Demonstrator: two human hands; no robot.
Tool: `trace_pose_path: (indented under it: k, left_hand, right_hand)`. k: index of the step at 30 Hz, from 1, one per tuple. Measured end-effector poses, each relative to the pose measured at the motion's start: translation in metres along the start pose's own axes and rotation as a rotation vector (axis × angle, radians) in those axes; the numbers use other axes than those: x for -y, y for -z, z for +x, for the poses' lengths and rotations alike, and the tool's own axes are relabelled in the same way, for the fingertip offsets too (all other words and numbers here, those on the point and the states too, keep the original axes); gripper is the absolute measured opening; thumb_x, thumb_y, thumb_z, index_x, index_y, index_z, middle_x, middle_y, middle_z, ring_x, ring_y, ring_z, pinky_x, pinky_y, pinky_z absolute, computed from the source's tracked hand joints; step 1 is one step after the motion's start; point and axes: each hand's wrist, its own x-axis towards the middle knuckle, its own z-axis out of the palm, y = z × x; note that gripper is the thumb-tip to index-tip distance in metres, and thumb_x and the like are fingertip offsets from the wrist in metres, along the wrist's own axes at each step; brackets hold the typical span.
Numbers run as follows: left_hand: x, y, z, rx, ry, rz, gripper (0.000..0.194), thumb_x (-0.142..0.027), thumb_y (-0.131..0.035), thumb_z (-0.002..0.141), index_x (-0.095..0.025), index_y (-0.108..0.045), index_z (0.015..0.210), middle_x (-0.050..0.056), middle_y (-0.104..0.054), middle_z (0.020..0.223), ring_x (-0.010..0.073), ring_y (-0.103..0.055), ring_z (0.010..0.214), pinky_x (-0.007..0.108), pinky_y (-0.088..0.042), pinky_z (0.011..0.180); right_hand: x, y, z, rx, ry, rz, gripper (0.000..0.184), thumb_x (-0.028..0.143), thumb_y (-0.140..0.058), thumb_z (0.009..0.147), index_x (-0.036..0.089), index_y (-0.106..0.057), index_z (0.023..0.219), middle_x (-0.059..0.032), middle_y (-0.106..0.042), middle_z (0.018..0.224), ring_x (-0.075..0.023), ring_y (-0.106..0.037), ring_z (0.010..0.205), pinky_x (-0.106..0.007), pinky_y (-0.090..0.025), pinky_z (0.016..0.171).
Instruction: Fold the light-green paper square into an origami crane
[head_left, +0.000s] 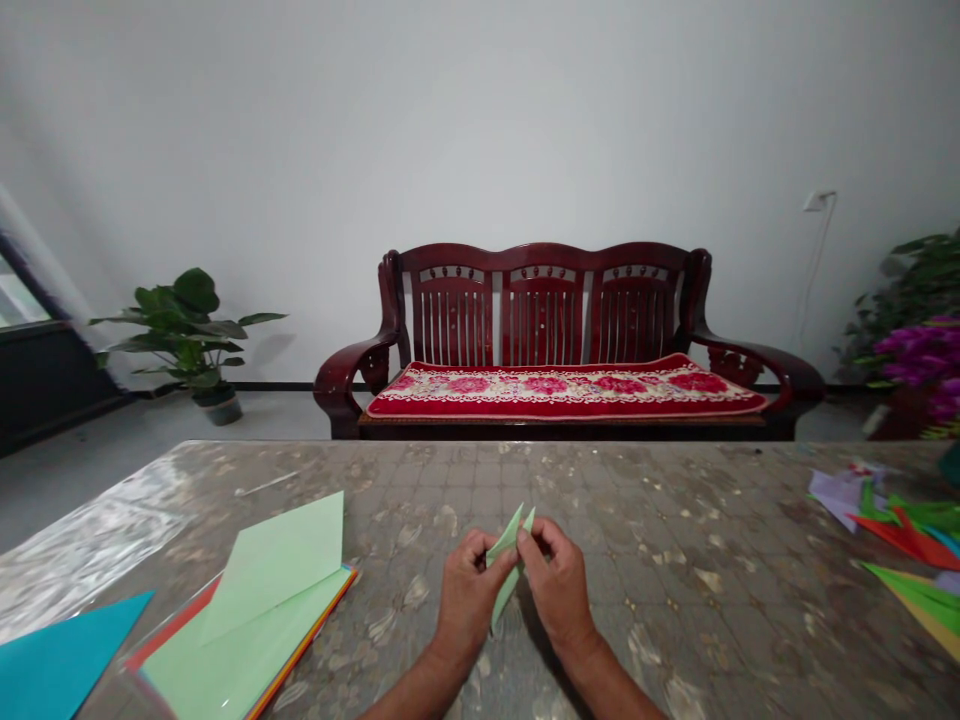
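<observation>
Between both hands, above the patterned tabletop (645, 520), is a small folded piece of light green paper (505, 592) with two pointed tips at its top. My left hand (471, 590) pinches its left side between thumb and fingers. On the other side, my right hand (556, 580) grips the paper near the upper tips with thumb and forefinger. The lower part of the paper narrows to a point between the wrists. Fingers cover part of the folds.
Left of the hands lies a stack of coloured paper (247, 655) with a loose light green sheet (289, 555) on top. A blue sheet (67, 655) is at the far left, a thin white stick (266, 485) behind. Folded coloured papers (904, 530) lie at right. Beyond stands a wooden bench (540, 320).
</observation>
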Motion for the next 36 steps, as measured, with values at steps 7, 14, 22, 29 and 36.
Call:
trace_pose_path:
  k: [7, 14, 22, 29, 36]
  left_hand:
    - [-0.008, -0.002, -0.001, 0.062, 0.077, -0.067, 0.037, -0.054, -0.072, 0.07, -0.017, -0.069, 0.078, 0.0, -0.066, 0.068, 0.0172, -0.055, 0.065, 0.025, -0.043, 0.063]
    - [-0.009, -0.003, -0.002, 0.076, 0.124, -0.139, 0.042, -0.057, -0.073, 0.066, -0.016, -0.07, 0.077, 0.001, -0.067, 0.069, 0.0178, -0.056, 0.065, 0.025, -0.045, 0.063]
    - [-0.001, -0.009, -0.004, 0.098, 0.188, -0.221, 0.04, -0.052, -0.072, 0.071, -0.014, -0.067, 0.082, 0.0, -0.064, 0.067, 0.0153, -0.054, 0.06, 0.024, -0.045, 0.059]
    - [-0.002, -0.007, 0.002, 0.061, 0.141, -0.132, 0.037, -0.05, -0.072, 0.071, -0.013, -0.07, 0.078, 0.002, -0.065, 0.068, 0.0172, -0.057, 0.064, 0.024, -0.045, 0.06]
    - [-0.006, -0.006, -0.002, 0.093, 0.188, -0.173, 0.039, -0.051, -0.074, 0.069, -0.013, -0.07, 0.074, 0.001, -0.062, 0.066, 0.0156, -0.053, 0.062, 0.023, -0.042, 0.057]
  right_hand:
    - [-0.006, 0.001, 0.002, -0.009, 0.014, -0.018, 0.028, 0.042, -0.058, 0.083, 0.018, -0.067, 0.071, -0.0006, -0.064, 0.068, -0.0167, -0.057, 0.067, -0.025, -0.046, 0.065]
    - [-0.012, 0.002, 0.003, -0.025, 0.018, -0.043, 0.026, 0.04, -0.058, 0.083, 0.019, -0.069, 0.074, -0.0015, -0.066, 0.072, -0.0176, -0.059, 0.071, -0.026, -0.047, 0.069]
    - [-0.014, 0.001, 0.004, -0.042, -0.028, -0.008, 0.024, 0.038, -0.059, 0.079, 0.02, -0.074, 0.082, -0.0059, -0.074, 0.086, -0.0213, -0.066, 0.082, -0.031, -0.05, 0.079]
    - [-0.013, 0.002, 0.004, -0.034, -0.049, 0.023, 0.026, 0.038, -0.061, 0.078, 0.018, -0.075, 0.086, -0.0062, -0.074, 0.083, -0.0219, -0.066, 0.079, -0.031, -0.052, 0.075]
    - [-0.007, 0.001, 0.004, 0.017, -0.096, 0.033, 0.025, 0.041, -0.063, 0.075, 0.016, -0.067, 0.073, -0.0006, -0.064, 0.066, -0.0168, -0.058, 0.064, -0.026, -0.047, 0.062]
